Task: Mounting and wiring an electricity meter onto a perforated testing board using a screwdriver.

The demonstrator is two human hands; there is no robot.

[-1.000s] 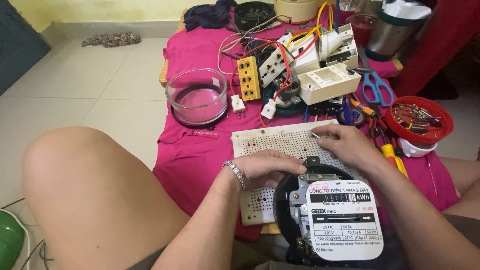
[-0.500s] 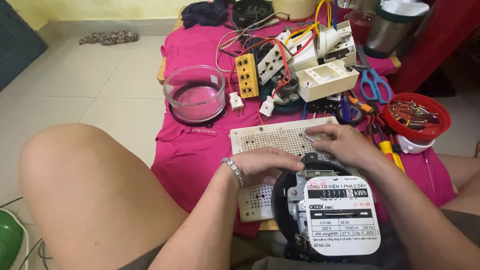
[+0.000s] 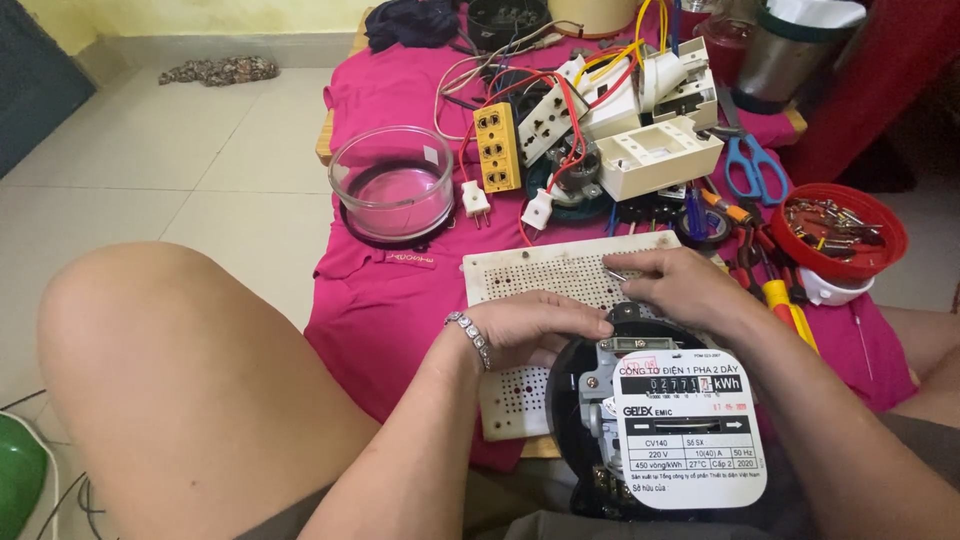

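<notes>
A: What are the fingers doing at this moment?

B: I am seeing the right hand (image 3: pixel 685 285) pinching a small metal pin (image 3: pixel 615 272) between thumb and forefinger, fingers nearly closed, its tip lying against the white perforated board (image 3: pixel 545 275). My left hand (image 3: pixel 535 325) is lying curled on the same board, fingers bent and pressing its surface; I cannot tell whether it is gripping anything underneath.

A: And just around them?

B: The black round electricity meter (image 3: pixel 660 430) with its white faceplate is sitting against the near edge of the board, touching both hands. A beaded bracelet (image 3: pixel 468 338) is circling the left wrist.

A: Further out?

B: The board is resting on a pink cloth (image 3: pixel 380 300). Beyond it, a clear glass bowl (image 3: pixel 392 182) is standing to the left, a yellow socket strip (image 3: pixel 497 147) and white sockets in the middle, blue-handled scissors (image 3: pixel 745 165) and a red bowl of small metal parts (image 3: pixel 843 230) to the right.
</notes>
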